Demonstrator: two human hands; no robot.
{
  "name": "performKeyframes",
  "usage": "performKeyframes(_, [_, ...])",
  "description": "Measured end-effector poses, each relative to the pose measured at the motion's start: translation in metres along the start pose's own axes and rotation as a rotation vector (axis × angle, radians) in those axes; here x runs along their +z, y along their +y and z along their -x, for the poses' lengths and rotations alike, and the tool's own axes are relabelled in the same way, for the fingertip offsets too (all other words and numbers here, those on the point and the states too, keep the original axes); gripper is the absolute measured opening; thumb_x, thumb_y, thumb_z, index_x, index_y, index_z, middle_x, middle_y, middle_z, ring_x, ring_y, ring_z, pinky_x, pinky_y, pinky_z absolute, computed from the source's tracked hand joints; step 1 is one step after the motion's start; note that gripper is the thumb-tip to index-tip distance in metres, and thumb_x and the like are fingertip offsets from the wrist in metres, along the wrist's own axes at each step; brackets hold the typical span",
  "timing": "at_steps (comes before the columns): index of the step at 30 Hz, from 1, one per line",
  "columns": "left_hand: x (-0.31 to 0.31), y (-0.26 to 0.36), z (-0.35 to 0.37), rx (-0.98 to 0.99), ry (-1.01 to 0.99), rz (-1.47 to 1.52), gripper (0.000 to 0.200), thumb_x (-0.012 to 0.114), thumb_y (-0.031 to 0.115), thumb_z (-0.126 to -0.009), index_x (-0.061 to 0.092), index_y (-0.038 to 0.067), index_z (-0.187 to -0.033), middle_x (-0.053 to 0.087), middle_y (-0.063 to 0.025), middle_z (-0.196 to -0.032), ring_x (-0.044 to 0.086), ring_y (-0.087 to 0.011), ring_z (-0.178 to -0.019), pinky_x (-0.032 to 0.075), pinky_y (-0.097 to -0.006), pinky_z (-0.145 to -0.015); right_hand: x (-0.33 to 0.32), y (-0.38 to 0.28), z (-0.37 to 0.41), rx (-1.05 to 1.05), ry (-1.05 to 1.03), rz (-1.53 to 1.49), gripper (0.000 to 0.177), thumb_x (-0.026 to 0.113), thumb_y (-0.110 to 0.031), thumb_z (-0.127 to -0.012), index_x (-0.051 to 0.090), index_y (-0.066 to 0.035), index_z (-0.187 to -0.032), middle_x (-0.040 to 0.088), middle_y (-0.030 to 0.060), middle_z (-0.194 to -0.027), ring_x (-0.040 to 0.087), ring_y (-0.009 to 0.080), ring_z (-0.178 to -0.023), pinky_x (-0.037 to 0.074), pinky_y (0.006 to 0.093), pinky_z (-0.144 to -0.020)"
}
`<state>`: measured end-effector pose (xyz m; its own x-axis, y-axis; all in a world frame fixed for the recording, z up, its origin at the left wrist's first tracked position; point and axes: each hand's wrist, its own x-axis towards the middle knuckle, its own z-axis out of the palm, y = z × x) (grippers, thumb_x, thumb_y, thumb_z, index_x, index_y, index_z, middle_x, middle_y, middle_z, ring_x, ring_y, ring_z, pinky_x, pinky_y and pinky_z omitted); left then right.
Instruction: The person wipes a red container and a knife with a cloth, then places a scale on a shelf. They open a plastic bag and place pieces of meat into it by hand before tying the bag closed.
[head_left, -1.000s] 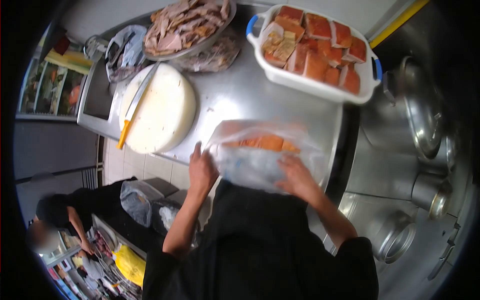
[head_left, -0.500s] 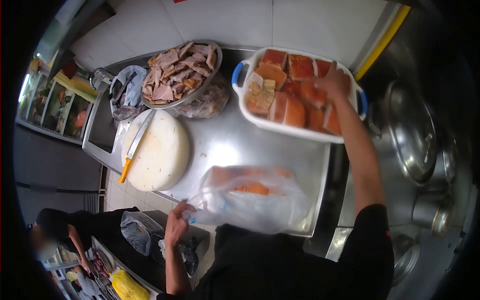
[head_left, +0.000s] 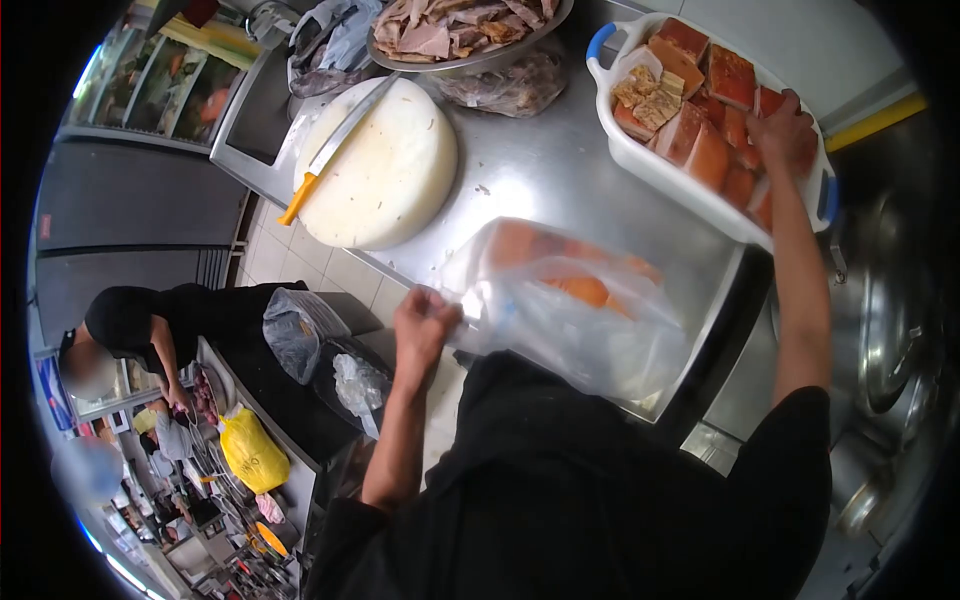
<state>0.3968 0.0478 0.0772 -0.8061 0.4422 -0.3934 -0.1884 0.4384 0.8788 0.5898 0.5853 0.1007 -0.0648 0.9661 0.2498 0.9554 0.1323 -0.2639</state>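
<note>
Left hand: I see it clenched on the gathered edge of the clear plastic bag.
Right hand: it is stretched into the white tub, fingers laid over the meat chunks; I cannot tell whether it grips one.
Bag: it slumps on the near edge of the desk, close to my body, with orange chunks showing through.
Tub: far right of the desk, well apart from the bag.
Board: round and white, left of the bag, with a knife lying across it.
Tray: holds sliced meat, beyond the board.
</note>
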Motion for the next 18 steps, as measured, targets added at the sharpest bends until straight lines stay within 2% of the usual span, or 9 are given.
performKeyframes(1, [0.002, 0.005, 0.003, -0.038, -0.020, -0.030, 0.025, 0.067, -0.003, -0.077, 0.058, -0.002, -0.101, 0.061, -0.0074, -0.083, 0.057, -0.0126, -0.071, 0.046, -0.0261, -0.061, -0.008, -0.001, 0.005, 0.002, 0.013, 0.021, 0.085, 0.078, -0.030, -0.072, 0.037, -0.014, -0.145, 0.040, 0.0239, -0.136, 0.049, 0.0396, -0.124, 0.050, 0.0477, -0.098])
performKeyframes(4, [-0.003, 0.031, 0.011, -0.107, -0.075, 0.194, 0.045, 0.064, -0.007, -0.077, 0.054, -0.001, -0.121, 0.062, -0.0092, -0.088, 0.059, -0.0137, -0.074, 0.048, -0.0272, -0.063, -0.019, 0.023, 0.003, -0.035, 0.048, -0.553, 0.092, 0.081, -0.028, -0.069, 0.034, -0.006, -0.145, 0.047, 0.0238, -0.132, 0.059, 0.0334, -0.114, 0.055, 0.0402, -0.092])
performKeyframes(5, [-0.008, 0.036, 0.011, -0.135, -0.103, 0.306, 0.060, 0.061, -0.009, -0.078, 0.046, 0.001, -0.135, 0.062, -0.0099, -0.089, 0.060, -0.0143, -0.071, 0.048, -0.0260, -0.058, -0.031, 0.029, 0.009, -0.071, 0.057, -0.738, 0.095, 0.084, -0.027, -0.066, 0.034, 0.002, -0.142, 0.054, 0.0239, -0.128, 0.063, 0.0286, -0.105, 0.056, 0.0347, -0.087])
performKeyframes(7, [-0.033, 0.042, 0.004, -0.320, -0.207, 0.485, 0.059, 0.061, -0.004, -0.079, 0.043, -0.008, -0.135, 0.063, -0.0117, -0.086, 0.061, -0.0156, -0.067, 0.047, -0.0233, -0.050, -0.083, 0.016, 0.072, -0.043, -0.100, -1.102, 0.083, 0.078, -0.018, -0.070, 0.038, 0.004, -0.139, 0.056, 0.0198, -0.127, 0.058, 0.0279, -0.114, 0.050, 0.0341, -0.095])
performKeyframes(10, [-0.050, 0.036, -0.004, -0.425, -0.296, 0.681, 0.053, 0.063, 0.000, -0.078, 0.049, -0.015, -0.128, 0.064, -0.0125, -0.084, 0.062, -0.0168, -0.066, 0.047, -0.0244, -0.051, -0.114, 0.009, 0.185, -0.192, -0.649, -1.485, 0.096, 0.075, -0.005, -0.057, 0.038, -0.006, -0.146, 0.053, 0.0117, -0.132, 0.056, 0.0244, -0.118, 0.047, 0.0360, -0.102])
performKeyframes(12, [-0.053, 0.034, -0.006, -0.403, -0.363, 0.660, 0.046, 0.064, 0.001, -0.077, 0.055, -0.016, -0.120, 0.064, -0.0127, -0.083, 0.061, -0.0178, -0.065, 0.047, -0.0266, -0.053, -0.125, -0.025, 0.257, 0.000, -1.098, -1.538, 0.088, 0.078, -0.002, -0.051, 0.048, -0.008, -0.134, 0.057, 0.0085, -0.121, 0.058, 0.0196, -0.110, 0.050, 0.0340, -0.092])
performKeyframes(14, [-0.055, 0.042, -0.002, -0.321, -0.487, 0.582, 0.037, 0.065, 0.002, -0.077, 0.063, -0.014, -0.109, 0.064, -0.0131, -0.082, 0.060, -0.0189, -0.065, 0.047, -0.0291, -0.056, -0.074, -0.047, 0.312, -0.079, -1.272, -1.324, 0.081, 0.080, -0.011, -0.054, 0.048, -0.005, -0.127, 0.058, 0.0126, -0.115, 0.058, 0.0210, -0.108, 0.049, 0.0332, -0.091])
performKeyframes(15, [-0.054, 0.052, 0.003, -0.295, -0.491, 0.493, 0.029, 0.064, 0.003, -0.073, 0.068, -0.010, -0.099, 0.062, -0.0075, -0.074, 0.057, -0.0169, -0.059, 0.047, -0.0295, -0.058, -0.051, -0.061, 0.335, -0.083, -1.227, -1.133, 0.079, 0.081, -0.015, -0.054, 0.048, -0.003, -0.125, 0.059, 0.0144, -0.113, 0.059, 0.0238, -0.107, 0.048, 0.0342, -0.091])
performKeyframes(18, [-0.061, 0.050, 0.001, -0.333, -0.603, 0.422, 0.026, 0.067, 0.004, -0.072, 0.069, -0.009, -0.094, 0.063, -0.0073, -0.074, 0.058, -0.0175, -0.060, 0.046, -0.0292, -0.058, 0.009, -0.096, 0.388, -0.101, -1.115, -0.790, 0.083, 0.080, -0.024, -0.057, 0.041, 0.003, -0.126, 0.055, 0.0228, -0.117, 0.056, 0.0349, -0.112, 0.047, 0.0385, -0.094])
